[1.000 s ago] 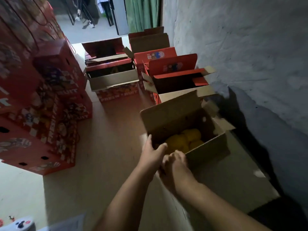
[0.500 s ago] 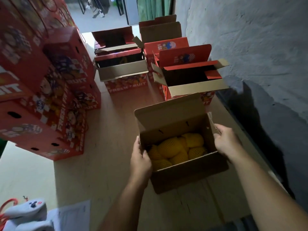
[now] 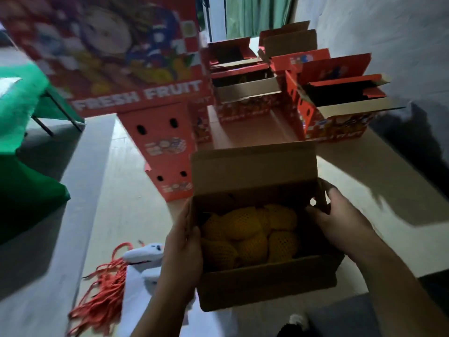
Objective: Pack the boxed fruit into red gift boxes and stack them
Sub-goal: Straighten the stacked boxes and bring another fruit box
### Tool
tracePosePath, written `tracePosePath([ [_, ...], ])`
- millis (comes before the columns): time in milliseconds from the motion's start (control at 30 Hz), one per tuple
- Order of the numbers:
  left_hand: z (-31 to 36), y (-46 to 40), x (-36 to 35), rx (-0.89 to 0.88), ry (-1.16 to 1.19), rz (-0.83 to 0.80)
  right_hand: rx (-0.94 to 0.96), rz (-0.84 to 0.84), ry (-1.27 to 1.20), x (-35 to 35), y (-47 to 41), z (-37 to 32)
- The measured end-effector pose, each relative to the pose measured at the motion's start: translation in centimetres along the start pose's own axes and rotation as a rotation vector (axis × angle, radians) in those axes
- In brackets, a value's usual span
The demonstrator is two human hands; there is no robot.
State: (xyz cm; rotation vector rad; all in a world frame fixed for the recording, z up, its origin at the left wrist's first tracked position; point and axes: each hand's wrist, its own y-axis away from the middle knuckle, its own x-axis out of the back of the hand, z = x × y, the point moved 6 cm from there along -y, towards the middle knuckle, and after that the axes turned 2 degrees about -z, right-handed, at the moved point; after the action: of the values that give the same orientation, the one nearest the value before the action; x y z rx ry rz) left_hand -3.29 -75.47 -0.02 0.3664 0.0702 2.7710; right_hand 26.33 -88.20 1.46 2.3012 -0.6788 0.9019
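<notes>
An open brown cardboard box (image 3: 264,285) holds several yellow fruits in foam netting (image 3: 250,234). My left hand (image 3: 182,251) grips its left wall and my right hand (image 3: 340,220) grips its right wall; the box is held up, close to me. Open red gift boxes stand further back on the cardboard-covered floor: one at the right (image 3: 340,120) and one in the middle (image 3: 245,103), with more behind. A stack of closed red "FRESH FRUIT" boxes (image 3: 160,147) rises at the left.
A grey wall (image 3: 401,45) runs along the right. Red cords (image 3: 104,288) and a white plush toy (image 3: 148,256) lie on the floor at the lower left. A green cloth (image 3: 21,152) hangs at the far left. A green curtain (image 3: 257,15) is at the back.
My hands went from the box's near edge to its two sides. The box has come up off the floor and towards me, and the view has swung left.
</notes>
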Motion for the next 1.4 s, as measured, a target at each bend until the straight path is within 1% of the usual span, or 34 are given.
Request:
tracePosePath([
  [67,-1.7,1.3,4.9,0.048,0.091,0.022,0.039,-0.010,-0.013,-2.5,2.5,-2.8],
  [133,-3.7,2.4,9.4,0.121,0.171,0.056,0.044,-0.056,-0.058,-5.1,4.8,-5.5],
  [200,-4.8,3.3,13.0,0.135,0.205,0.077,0.065,-0.072,-0.084,-7.5,7.0,-8.2],
  [267,-5.8,3.9,16.0,0.156,0.209,0.114,0.141,-0.028,-0.020,-9.4,8.4,-10.4],
  [333,-6.6,4.4,18.8,0.182,0.234,0.170,0.180,-0.043,0.023,-11.0,8.7,-12.4],
  [400,-7.0,4.8,21.2,0.199,0.253,0.229,0.143,-0.138,-0.057,-12.1,8.4,-14.1],
  [467,-6.9,5.3,23.3,0.179,0.238,0.289,0.073,-0.290,-0.129,-13.5,8.1,-15.4],
  [500,-6.6,5.4,24.3,0.160,0.226,0.321,0.069,-0.348,-0.130,-14.2,7.9,-15.9],
  [567,-6.0,5.5,26.2,0.134,0.221,0.368,0.093,-0.414,-0.099,-15.5,7.6,-16.6],
  [600,-5.8,5.4,27.2,0.125,0.228,0.381,0.104,-0.417,-0.073,-16.0,7.7,-17.0],
  [700,-6.2,4.5,29.9,0.137,0.249,0.390,0.111,-0.371,-0.068,-17.7,8.0,-18.6],
  [867,-7.9,2.2,35.0,0.115,0.317,0.342,0.153,-0.264,-0.032,-21.3,9.5,-22.8],
  [933,-9.3,1.0,37.7,0.146,0.343,0.323,0.162,-0.225,-0.097,-23.1,10.2,-24.6],
  [1000,-10.4,-0.1,40.9,0.158,0.348,0.288,0.119,-0.197,-0.152,-25.9,11.2,-26.5],
  [1100,-10.6,-1.8,45.7,0.096,0.309,0.205,0.030,-0.120,-0.152,-29.9,12.7,-29.1],
  [1233,-9.5,-4.1,51.4,0.018,0.251,0.119,0.035,-0.026,-0.205,-33.2,15.7,-33.4],
  [1400,-8.6,-7.8,54.5,-0.037,0.210,0.032,0.008,0.113,-0.242,-35.3,16.8,-36.4],
])
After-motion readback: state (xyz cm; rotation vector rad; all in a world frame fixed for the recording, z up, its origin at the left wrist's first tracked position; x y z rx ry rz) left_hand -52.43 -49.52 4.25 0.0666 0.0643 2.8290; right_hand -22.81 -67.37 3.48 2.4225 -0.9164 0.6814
